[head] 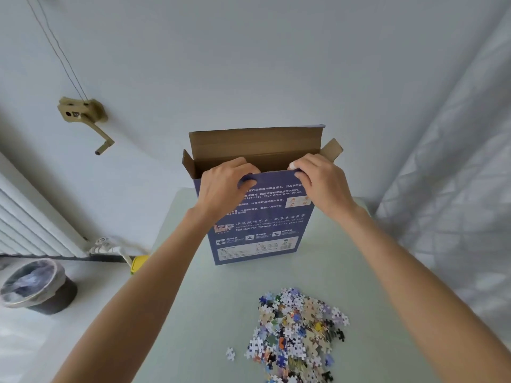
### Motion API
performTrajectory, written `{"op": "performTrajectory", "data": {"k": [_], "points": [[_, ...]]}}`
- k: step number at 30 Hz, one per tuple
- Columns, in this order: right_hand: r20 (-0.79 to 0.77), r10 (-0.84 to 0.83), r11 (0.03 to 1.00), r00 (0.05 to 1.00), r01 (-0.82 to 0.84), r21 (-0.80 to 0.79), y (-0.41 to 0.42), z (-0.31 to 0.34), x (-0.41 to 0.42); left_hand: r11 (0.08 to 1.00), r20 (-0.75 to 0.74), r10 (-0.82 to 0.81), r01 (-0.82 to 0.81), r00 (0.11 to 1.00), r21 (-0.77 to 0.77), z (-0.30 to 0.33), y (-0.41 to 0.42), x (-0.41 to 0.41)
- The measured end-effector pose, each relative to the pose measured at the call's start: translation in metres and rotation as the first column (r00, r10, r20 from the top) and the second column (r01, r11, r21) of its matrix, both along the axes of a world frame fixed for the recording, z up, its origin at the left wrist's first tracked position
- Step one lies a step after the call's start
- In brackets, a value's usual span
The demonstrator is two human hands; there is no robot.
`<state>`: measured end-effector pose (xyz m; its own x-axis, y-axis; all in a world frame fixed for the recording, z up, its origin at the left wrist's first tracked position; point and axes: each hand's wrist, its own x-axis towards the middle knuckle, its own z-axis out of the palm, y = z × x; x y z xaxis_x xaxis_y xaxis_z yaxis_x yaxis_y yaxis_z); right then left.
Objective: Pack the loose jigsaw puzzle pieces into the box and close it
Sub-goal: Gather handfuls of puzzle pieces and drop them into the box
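Blue puzzle box point(260, 219) stands upright on the pale green tabletop point(193, 299), top flaps open, brown cardboard inside showing. Left hand point(224, 183) and right hand point(320, 181) both grip the near top edge, fingers point(249, 164) curled over into the opening. Pile of loose jigsaw pieces point(296, 333) lies nearer the camera, apart from the box; one stray piece point(230, 353) just left of the pile. Lined trash bin point(36, 286) on the floor at left, under a radiator point(30, 225).

Box point(257, 217) mouth open; puzzle pieces point(297, 333) pile near, apart.
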<state>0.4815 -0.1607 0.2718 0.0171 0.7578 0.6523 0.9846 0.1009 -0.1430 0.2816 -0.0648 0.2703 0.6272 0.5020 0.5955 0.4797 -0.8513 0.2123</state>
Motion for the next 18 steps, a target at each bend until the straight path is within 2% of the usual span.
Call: {"op": "performTrajectory", "data": {"k": [6,11,18], "points": [[0.013,-0.048,0.997,0.999,0.049,-0.063,-0.013,-0.01,0.008,1.0,0.014,0.013,-0.012,1.0,-0.024,-0.012,-0.004,0.012],[0.019,-0.119,0.99,0.993,0.12,-0.067,-0.019,-0.017,0.016,0.999,0.025,0.052,-0.051,0.998,-0.013,-0.02,-0.005,0.021],[0.081,-0.138,0.987,0.987,0.144,-0.066,-0.018,-0.019,0.011,0.993,0.027,0.11,-0.111,0.994,0.037,-0.033,-0.014,0.022]]}}
